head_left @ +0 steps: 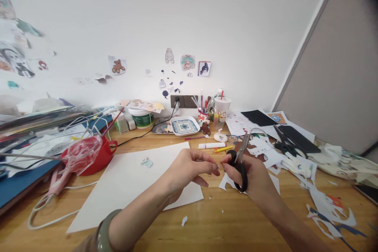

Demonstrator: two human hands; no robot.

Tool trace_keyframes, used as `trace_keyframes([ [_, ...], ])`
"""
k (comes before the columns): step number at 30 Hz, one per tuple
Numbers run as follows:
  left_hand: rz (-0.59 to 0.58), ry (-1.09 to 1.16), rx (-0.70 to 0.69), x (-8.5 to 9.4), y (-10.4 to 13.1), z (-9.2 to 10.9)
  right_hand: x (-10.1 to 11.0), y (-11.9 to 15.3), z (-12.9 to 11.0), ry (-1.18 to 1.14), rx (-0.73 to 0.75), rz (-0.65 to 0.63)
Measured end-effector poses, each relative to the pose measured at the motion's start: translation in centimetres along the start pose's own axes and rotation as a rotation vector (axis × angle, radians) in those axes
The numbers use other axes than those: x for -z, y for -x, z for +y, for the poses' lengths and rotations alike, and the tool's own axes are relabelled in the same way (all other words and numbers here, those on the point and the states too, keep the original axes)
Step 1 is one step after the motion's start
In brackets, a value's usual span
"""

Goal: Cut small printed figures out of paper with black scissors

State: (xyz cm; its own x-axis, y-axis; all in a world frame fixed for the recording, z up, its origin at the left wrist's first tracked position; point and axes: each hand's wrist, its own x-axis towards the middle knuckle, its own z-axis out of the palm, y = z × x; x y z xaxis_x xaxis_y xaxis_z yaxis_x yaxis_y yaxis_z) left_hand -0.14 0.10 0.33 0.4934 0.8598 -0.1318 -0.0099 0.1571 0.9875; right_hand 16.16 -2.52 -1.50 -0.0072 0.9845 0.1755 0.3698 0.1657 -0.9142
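Fine fingertip work over the desk (pixel 233 230); judged to need a slow, light touch. The black-handled scissors (pixel 239 159) were best kept passive, tips up and clear of the skin, while the fingertips dealt with any small bit; a hard squeeze risked creasing paper. Resting the wrists would probably have steadied things.

Right hand (pixel 257 171): fingers curled round the scissors' handles, blades pointing up and away, thumb and forefinger reaching inward. Left hand (pixel 189 165): wrist bent, palm down, fingers bunched narrow just beside the right fingertips. Something tiny and pale showed between the hands; could not tell whether the left fingers gripped it.

Small paper cutout (pixel 147 162) lay on the white sheet (pixel 118 193), beyond the left forearm. Cut white scraps (pixel 226 182) lay beneath the right hand.
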Motion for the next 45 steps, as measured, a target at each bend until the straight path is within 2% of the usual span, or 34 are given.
trace_keyframes([
  [5,-0.021,0.019,0.008,0.00,0.03,0.04,0.13,-0.14,0.09,0.016,-0.007,-0.046],
  [16,-0.037,-0.039,0.029,-0.19,-0.06,0.16,0.21,0.05,-0.25,-0.122,-0.044,-0.146],
  [27,-0.060,-0.069,0.050,-0.10,0.03,0.24,0.35,0.10,-0.17,-0.112,-0.042,-0.160],
  [35,-0.074,-0.061,0.015,0.13,-0.27,-0.50,0.26,0.07,-0.30,-0.121,-0.056,-0.160],
  [42,-0.106,-0.041,-0.036,0.21,-0.12,-0.20,0.42,0.13,-0.27,-0.145,-0.040,-0.172],
  [45,-0.100,-0.071,-0.014,0.17,0.04,-0.08,0.37,0.12,-0.17,-0.116,-0.045,-0.147],
])
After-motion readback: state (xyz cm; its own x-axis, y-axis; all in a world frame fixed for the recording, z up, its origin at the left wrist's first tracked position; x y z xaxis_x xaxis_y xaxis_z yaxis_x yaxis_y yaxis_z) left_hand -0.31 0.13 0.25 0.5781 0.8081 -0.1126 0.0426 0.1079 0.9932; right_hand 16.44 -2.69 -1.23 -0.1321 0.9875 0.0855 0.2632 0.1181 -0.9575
